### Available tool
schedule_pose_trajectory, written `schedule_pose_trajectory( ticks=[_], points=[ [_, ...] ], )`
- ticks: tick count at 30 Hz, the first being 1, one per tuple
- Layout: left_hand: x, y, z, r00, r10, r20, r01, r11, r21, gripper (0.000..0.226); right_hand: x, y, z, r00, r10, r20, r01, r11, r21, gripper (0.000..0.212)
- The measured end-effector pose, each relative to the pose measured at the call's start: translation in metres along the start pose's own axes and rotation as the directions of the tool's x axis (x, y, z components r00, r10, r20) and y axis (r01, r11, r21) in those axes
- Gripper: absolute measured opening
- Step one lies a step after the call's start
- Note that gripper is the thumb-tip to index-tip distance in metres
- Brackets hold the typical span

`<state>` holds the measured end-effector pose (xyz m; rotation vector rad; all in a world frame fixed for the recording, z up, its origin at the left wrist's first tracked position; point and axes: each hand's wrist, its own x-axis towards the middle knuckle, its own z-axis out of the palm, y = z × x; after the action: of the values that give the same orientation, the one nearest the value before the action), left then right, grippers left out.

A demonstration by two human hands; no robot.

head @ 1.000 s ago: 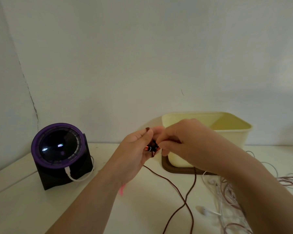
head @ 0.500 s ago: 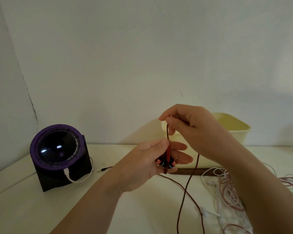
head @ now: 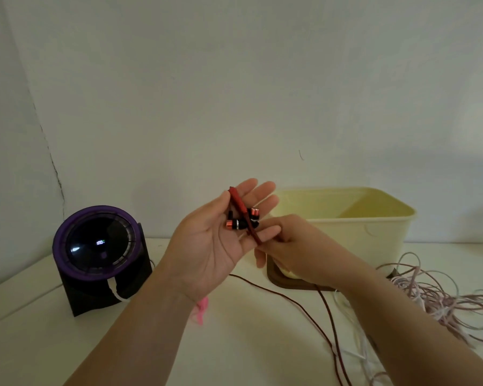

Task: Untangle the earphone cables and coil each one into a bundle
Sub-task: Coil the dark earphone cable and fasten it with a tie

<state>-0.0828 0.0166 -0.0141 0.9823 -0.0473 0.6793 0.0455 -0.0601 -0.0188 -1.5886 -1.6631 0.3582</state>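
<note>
i see the left hand [head: 207, 246] flat and palm up above the table [head: 248, 344], the earbuds [head: 241, 220] resting on its fingers. the right hand [head: 293, 246] pinches their red cable [head: 239, 204] just below; more cables [head: 441, 302] lie tangled at right.
</note>
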Motion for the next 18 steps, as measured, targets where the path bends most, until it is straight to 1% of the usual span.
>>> schedule_pose_trajectory(
  ticks=[1, 4, 6, 8, 10, 11, 13, 15, 18],
  points=[
    [0.001, 0.0, 0.0, 1.0, 0.008, -0.027, -0.008, 1.0, -0.009, 0.043, 0.0, 0.0, -0.001, 1.0, 0.016, 0.014, -0.016, 0.999, -0.051, 0.037],
    [0.004, 0.0, -0.004, 0.995, 0.04, -0.089, -0.042, 0.999, -0.021, 0.044, -0.002, -0.003, -0.009, 0.993, 0.06, 0.105, -0.049, 0.993, -0.105, 0.026],
    [0.006, 0.0, -0.01, 0.989, 0.052, -0.141, -0.049, 0.999, 0.024, 0.04, -0.006, -0.006, -0.014, 0.981, 0.078, 0.178, -0.048, 0.985, -0.166, 0.023],
    [0.008, -0.002, -0.015, 0.982, 0.056, -0.179, -0.045, 0.997, 0.065, 0.038, -0.009, -0.01, -0.017, 0.979, 0.068, 0.194, -0.029, 0.98, -0.199, 0.023],
    [0.008, -0.004, -0.018, 0.978, 0.05, -0.205, -0.028, 0.994, 0.11, 0.037, -0.011, -0.014, -0.018, 0.987, 0.034, 0.159, 0.001, 0.977, -0.215, 0.023],
    [0.008, -0.005, -0.02, 0.977, 0.042, -0.211, -0.007, 0.987, 0.162, 0.036, -0.011, -0.016, -0.019, 0.992, 0.012, 0.125, 0.017, 0.973, -0.229, 0.023],
    [0.007, -0.009, -0.024, 0.979, 0.013, -0.205, 0.053, 0.947, 0.317, 0.035, -0.012, -0.02, -0.023, 0.999, -0.026, 0.037, 0.034, 0.968, -0.247, 0.023],
    [0.004, -0.014, -0.024, 0.986, -0.031, -0.167, 0.104, 0.887, 0.449, 0.036, -0.012, -0.022, -0.028, 0.998, -0.044, -0.055, 0.029, 0.971, -0.237, 0.025],
    [-0.002, -0.018, -0.018, 0.987, -0.144, -0.066, 0.157, 0.819, 0.552, 0.039, -0.011, -0.018, -0.032, 0.98, -0.075, -0.186, 0.036, 0.979, -0.202, 0.024]
  ],
)
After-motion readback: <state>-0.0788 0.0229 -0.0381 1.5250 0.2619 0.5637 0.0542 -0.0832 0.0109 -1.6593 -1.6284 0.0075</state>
